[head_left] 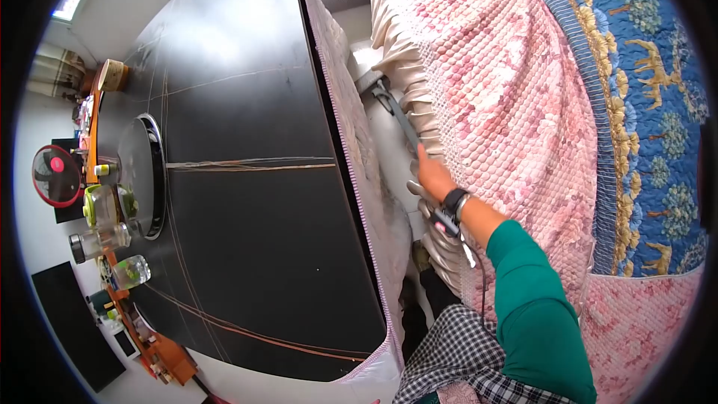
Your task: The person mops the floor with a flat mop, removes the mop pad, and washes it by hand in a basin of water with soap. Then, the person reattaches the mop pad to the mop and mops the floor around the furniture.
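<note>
My right hand (435,177), at the end of a green sleeve, is closed around the grey pole of a mop-like floor tool (404,123). Its flat head (371,81) lies at the far end of the narrow floor strip (393,157) between the black table and the pink-covered seat. Whether it is a mop or another floor cleaner I cannot tell for sure. A dark band (454,200) circles the wrist, and a small dark device (444,223) with a cable hangs beside it. My left hand is out of view.
The black marbled table (254,209) fills the left, with a cloth hanging along its edge. On it are a round turntable (155,179), a glass of water (132,272) and jars. At right, a pink quilted cover (508,82) drapes over the seat, beside a blue patterned quilt (651,127).
</note>
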Motion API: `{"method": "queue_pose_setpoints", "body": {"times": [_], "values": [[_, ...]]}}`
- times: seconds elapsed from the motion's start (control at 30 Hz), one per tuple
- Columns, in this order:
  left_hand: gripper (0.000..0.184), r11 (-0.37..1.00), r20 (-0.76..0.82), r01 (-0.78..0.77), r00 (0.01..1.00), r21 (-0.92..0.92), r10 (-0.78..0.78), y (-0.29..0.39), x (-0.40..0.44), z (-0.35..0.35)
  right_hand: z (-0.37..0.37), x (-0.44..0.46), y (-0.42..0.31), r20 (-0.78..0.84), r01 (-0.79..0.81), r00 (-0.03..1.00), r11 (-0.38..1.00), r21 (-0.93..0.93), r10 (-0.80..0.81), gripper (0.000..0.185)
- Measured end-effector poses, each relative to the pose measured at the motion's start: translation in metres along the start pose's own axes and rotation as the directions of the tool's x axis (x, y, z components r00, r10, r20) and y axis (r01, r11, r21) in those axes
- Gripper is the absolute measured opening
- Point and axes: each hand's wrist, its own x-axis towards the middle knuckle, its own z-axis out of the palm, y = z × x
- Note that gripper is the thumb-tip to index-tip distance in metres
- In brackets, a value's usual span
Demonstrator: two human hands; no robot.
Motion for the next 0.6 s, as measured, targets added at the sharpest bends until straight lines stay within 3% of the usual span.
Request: {"method": "queue_pose_setpoints", "body": {"times": [0.07, 0.37, 0.6], "values": [[0.043, 1.0, 0.006, -0.009, 1.0, 0.008, 0.009, 0.0, -0.002, -0.001, 0.034, -0.026, 0.007, -0.12, 0.033, 0.992, 0.999, 0.017, -0.031, 0.059], [0.043, 1.0, 0.006, -0.01, 1.0, 0.013, 0.01, -0.001, -0.006, 0.001, 0.084, -0.12, -0.024, -0.09, -0.118, 0.987, 0.976, 0.182, 0.136, 0.066], [0.043, 1.0, 0.026, -0.018, 0.999, 0.024, 0.018, 0.0, -0.014, 0.001, 0.11, -0.127, -0.012, -0.076, -0.143, 0.983, 0.96, 0.241, 0.165, 0.069]]}}
